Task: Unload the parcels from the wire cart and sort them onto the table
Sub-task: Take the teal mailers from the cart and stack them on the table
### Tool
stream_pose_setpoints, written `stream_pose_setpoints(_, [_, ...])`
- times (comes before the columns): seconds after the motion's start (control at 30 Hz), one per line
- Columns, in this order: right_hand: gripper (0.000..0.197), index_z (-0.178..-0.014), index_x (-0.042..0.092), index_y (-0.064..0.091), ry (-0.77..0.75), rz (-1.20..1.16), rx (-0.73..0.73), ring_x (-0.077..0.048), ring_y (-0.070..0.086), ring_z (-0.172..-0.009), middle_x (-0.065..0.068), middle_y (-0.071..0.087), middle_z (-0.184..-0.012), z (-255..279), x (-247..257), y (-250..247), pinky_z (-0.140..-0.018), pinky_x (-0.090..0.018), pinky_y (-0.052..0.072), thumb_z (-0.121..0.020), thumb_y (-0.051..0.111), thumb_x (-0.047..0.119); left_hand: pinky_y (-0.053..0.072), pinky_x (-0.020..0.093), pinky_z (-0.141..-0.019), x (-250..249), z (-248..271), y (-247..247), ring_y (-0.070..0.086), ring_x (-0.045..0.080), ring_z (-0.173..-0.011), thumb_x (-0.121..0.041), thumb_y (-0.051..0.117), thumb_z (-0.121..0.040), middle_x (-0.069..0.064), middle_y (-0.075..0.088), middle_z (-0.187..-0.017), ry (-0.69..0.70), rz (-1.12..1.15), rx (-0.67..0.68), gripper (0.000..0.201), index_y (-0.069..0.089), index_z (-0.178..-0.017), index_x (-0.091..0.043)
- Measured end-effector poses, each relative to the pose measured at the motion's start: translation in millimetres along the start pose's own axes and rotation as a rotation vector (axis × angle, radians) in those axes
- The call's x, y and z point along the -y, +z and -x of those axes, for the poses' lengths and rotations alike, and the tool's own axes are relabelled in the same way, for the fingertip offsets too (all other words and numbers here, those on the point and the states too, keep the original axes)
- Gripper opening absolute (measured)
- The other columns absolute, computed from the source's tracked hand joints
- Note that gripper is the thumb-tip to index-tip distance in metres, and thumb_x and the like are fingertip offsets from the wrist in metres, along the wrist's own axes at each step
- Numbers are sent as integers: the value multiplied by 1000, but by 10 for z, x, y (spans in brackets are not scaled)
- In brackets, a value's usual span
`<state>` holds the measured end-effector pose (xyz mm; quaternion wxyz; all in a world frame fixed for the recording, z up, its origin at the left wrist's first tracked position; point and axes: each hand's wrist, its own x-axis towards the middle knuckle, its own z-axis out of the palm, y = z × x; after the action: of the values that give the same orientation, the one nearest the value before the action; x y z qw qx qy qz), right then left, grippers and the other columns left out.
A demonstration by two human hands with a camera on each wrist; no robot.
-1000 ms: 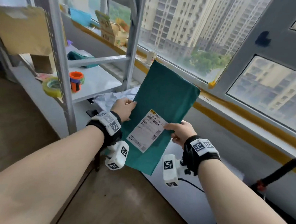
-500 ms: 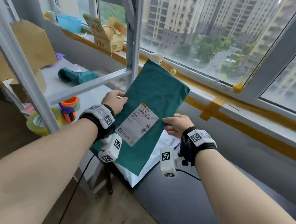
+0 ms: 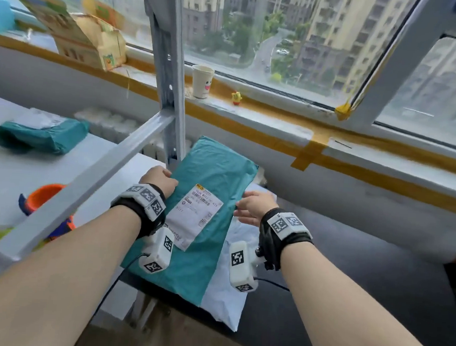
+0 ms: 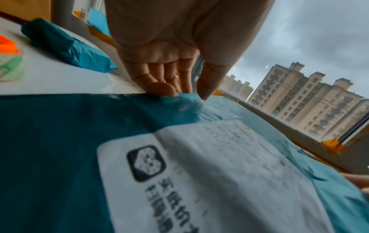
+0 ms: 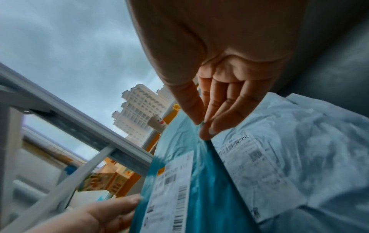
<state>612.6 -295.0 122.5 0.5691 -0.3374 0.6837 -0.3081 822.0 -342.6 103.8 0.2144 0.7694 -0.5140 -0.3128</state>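
left hand (image 3: 158, 180) fingers (image 4: 162, 89) pinch teal mailer's (image 3: 215, 188) left edge | teal mailer spans between both hands, lying over white mailer (image 3: 226, 294) on dark worktop (image 3: 349, 276) | right hand (image 3: 254, 207) fingers (image 5: 225, 113) pinch its right edge

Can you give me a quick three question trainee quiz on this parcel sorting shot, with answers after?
1. True or false: the left hand pinches the edge of the teal parcel.
2. What lies directly under the teal parcel? A) white parcel B) paper cup C) cardboard box
3. Fill in: the paper cup stands on the window ____.

Key: 1 true; 2 A; 3 sill.
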Motion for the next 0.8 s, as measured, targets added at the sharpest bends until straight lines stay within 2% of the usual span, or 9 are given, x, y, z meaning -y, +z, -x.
stream_pose_setpoints(0.1, [34,-119,10,48,45,-75,-28,-19,59,-59,-8,57,-76,-124,-88,115,-57,-29,53,-91,48,-9,40,30,-96,143,-153,112,55,30,-116,-12,58,-86,10,60,-127,-6,-54,68,34,61,-120,-10])
stream_pose_setpoints(0.27, [41,-129,9,46,95,-155,-34,-22,65,-59,-10,60,-83,-255,-256,219,-48,-27,56,-92,48,-7,38,31,-100,276,-282,307,52,30,-119,-14,60,-84,11,56,-129,-29,-70,146,42,53,-126,-10])
stream_pose_setpoints(0.37, [36,-125,9,50,81,-190,-54,-22,66,-58,-10,61,-83,-317,-328,223,-49,-27,57,-92,48,-6,37,29,-96,302,-289,394,50,28,-120,-17,62,-85,10,54,-130,-37,-85,179,46,47,-129,-10])
stream_pose_setpoints(0.43, [27,-114,9,54,77,-180,-65,-22,65,-60,-10,59,-81,-325,-355,221,-53,-28,57,-92,48,-6,38,30,-95,321,-302,433,51,29,-119,-20,62,-85,11,54,-129,-44,-106,196,47,46,-129,-9])
stream_pose_setpoints(0.5, [21,-105,8,56,85,-196,-58,-19,66,-51,-12,58,-77,-315,-403,216,-50,-25,56,-94,46,-7,39,31,-95,341,-307,438,51,29,-120,-23,63,-85,13,54,-129,-55,-131,217,49,47,-128,-7])
stream_pose_setpoints(0.57, [20,-106,5,56,85,-217,-62,-19,65,-47,-14,58,-73,-312,-441,225,-49,-24,56,-94,46,-7,40,31,-94,350,-324,426,51,30,-120,-26,64,-85,13,54,-130,-70,-164,234,53,46,-129,-5])
stream_pose_setpoints(0.63, [22,-105,6,56,83,-182,-71,-21,63,-57,-13,57,-73,-304,-424,243,-52,-23,56,-91,48,-10,41,32,-94,345,-348,421,53,30,-119,-28,65,-85,13,54,-131,-81,-183,252,55,45,-131,-5])
stream_pose_setpoints(0.7, [26,-105,6,57,87,-111,-79,-20,61,-66,-12,58,-75,-310,-389,260,-61,-26,57,-88,51,-12,43,32,-91,343,-362,427,55,30,-115,-28,65,-85,13,56,-128,-87,-194,266,54,46,-130,-5])
stream_pose_setpoints(0.8, [33,-113,3,60,94,-4,-75,-19,62,-70,-9,61,-78,-319,-369,275,-73,-29,55,-85,53,-13,44,32,-87,357,-357,426,57,30,-111,-28,66,-85,14,58,-124,-90,-220,283,51,49,-127,-4])
